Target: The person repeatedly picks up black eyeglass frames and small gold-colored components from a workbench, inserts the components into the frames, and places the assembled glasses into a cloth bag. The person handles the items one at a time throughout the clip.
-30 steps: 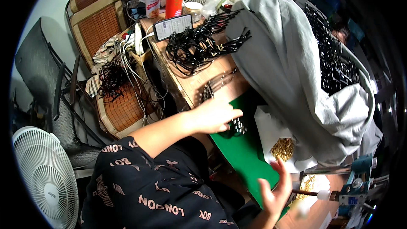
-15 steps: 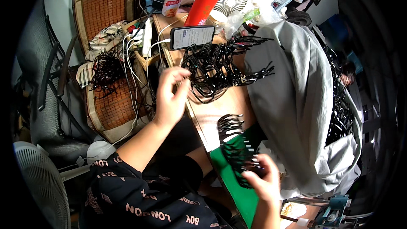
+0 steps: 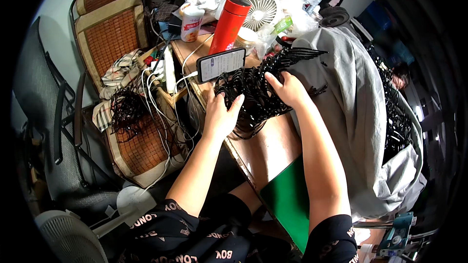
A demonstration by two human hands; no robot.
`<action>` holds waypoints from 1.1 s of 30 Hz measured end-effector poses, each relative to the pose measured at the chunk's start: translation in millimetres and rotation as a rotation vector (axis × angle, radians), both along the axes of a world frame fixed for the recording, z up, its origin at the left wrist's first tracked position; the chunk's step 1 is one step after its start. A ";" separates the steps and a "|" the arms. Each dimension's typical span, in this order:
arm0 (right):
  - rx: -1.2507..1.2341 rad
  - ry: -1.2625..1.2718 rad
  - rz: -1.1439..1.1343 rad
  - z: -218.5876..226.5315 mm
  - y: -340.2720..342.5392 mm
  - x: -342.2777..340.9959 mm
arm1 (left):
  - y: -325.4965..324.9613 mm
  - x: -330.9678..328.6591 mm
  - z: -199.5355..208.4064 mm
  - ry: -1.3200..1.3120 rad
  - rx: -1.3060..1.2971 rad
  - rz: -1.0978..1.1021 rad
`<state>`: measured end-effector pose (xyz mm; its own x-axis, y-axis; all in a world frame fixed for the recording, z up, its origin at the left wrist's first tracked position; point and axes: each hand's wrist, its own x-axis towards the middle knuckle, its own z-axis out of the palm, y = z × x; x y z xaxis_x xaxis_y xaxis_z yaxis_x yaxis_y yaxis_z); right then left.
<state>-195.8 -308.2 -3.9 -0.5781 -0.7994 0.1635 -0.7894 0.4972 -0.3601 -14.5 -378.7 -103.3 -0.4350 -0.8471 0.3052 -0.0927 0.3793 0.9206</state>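
The tangled pile of black wire pieces [image 3: 253,95] on the counter [image 3: 265,148] is best gathered evenly, being grasped by the left hand [image 3: 220,114] and right hand [image 3: 287,88].

Both hands [image 3: 222,114] on black wire pile [image 3: 253,97]

My left hand [image 3: 220,114] and right hand [image 3: 287,89] sank their fingertips into the black tangle of parts [image 3: 253,95], so I couldn't tell how tight either grip was. What the single parts were stayed too fine to make out. The grey cloth [image 3: 351,102] covered whatever lay beneath it. The phone [image 3: 220,64] showed a screen too small to make out. The floor fan [image 3: 68,236] was cut off by the rim.
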 end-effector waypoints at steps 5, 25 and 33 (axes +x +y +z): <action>0.456 -0.257 0.096 30.4 -25.3 -4.9 | 4.5 -15.8 -15.3 -0.018 -0.149 0.231; 0.262 -1.026 0.148 -19.6 103.2 109.5 | 21.1 130.0 2.2 0.272 0.496 -0.081; -0.463 -0.902 0.253 -3.8 318.7 266.7 | 143.2 180.8 78.0 0.355 0.267 -0.851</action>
<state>71.0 10.5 -7.8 -0.4622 -0.8836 0.0757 -0.1950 0.0180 -0.9806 166.3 -235.5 -25.3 -0.8556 -0.3510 0.3804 0.4181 -0.0356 0.9077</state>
